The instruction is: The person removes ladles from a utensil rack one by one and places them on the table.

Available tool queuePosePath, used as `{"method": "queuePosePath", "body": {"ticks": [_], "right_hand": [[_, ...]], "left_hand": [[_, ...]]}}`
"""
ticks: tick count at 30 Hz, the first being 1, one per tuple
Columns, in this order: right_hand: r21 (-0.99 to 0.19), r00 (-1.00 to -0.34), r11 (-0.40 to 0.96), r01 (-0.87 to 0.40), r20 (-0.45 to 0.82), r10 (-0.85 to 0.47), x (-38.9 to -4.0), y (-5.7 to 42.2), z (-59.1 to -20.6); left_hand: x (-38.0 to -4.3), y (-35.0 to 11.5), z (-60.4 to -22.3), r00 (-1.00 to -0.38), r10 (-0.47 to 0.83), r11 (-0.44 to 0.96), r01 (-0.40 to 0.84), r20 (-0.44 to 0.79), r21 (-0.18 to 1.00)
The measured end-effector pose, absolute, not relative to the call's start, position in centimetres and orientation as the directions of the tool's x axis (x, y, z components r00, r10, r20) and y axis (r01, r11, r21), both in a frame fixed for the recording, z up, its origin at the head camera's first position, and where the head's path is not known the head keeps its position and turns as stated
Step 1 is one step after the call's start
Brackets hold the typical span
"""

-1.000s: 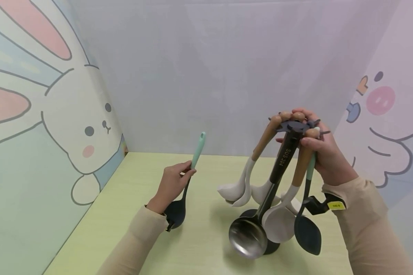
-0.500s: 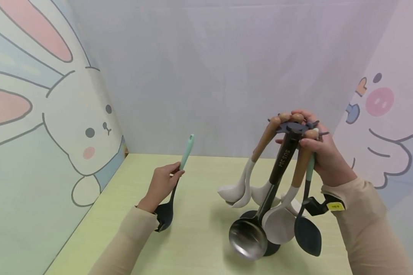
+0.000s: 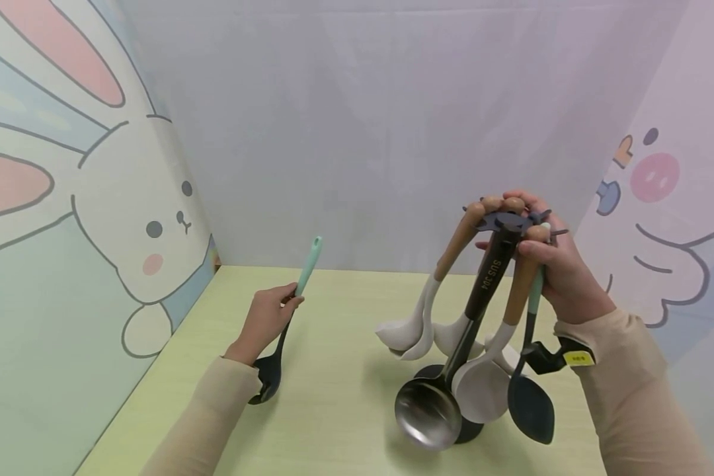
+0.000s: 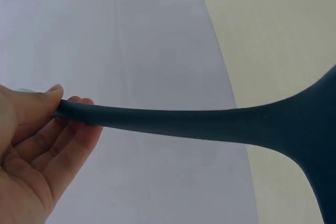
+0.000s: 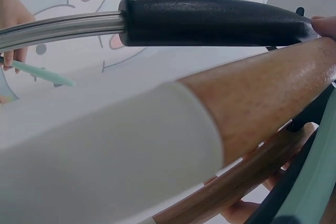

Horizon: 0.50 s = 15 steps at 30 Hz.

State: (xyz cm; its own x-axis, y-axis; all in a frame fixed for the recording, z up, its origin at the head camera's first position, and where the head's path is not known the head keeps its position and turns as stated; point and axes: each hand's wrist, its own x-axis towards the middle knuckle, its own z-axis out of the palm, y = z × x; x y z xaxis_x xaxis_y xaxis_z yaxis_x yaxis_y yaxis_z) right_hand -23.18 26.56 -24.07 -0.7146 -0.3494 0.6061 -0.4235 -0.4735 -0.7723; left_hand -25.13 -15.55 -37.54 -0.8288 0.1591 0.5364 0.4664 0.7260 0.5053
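Note:
My left hand (image 3: pixel 264 322) pinches a mint-handled kitchen utensil (image 3: pixel 309 266) at the lower end of its handle. Its dark head slopes down toward my wrist and is partly covered; the left wrist view shows its dark neck (image 4: pixel 173 124) widening at the right. On the right, my right hand (image 3: pixel 571 281) grips the top of a utensil rack (image 3: pixel 507 220), with the thumb over a wooden handle. From the rack hang a steel ladle (image 3: pixel 428 415), a white wooden-handled utensil (image 3: pixel 482 391), a dark turner (image 3: pixel 531 410) with a mint handle, and several white ladles or spoons (image 3: pixel 404 334).
The round black base (image 3: pixel 470 432) of the rack stands on the pale yellow table (image 3: pixel 345 370). A grey backdrop (image 3: pixel 345 145) rises behind it, with cartoon-printed panels (image 3: pixel 125 264) at both sides.
My left hand has moved left with the mint-handled utensil, away from the rack. My right hand and the rack stay nearly where they were.

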Motion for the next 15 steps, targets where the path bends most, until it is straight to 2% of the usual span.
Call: {"method": "queuePosePath", "body": {"ticks": [8, 15], "right_hand": [[-0.770, -0.716, -0.476, -0.424, 0.607, -0.344, -23.2, 26.5, -24.0], [-0.764, -0.709, -0.488, -0.423, 0.614, -0.347, -23.0, 26.4, -24.0]], "left_hand": [[-25.1, -17.6, -37.9, -0.879, 0.134, 0.772, 0.382, 0.458, 0.508], [-25.5, -19.5, -38.5, -0.896, 0.114, 0.803, 0.338, 0.429, 0.491]]}}
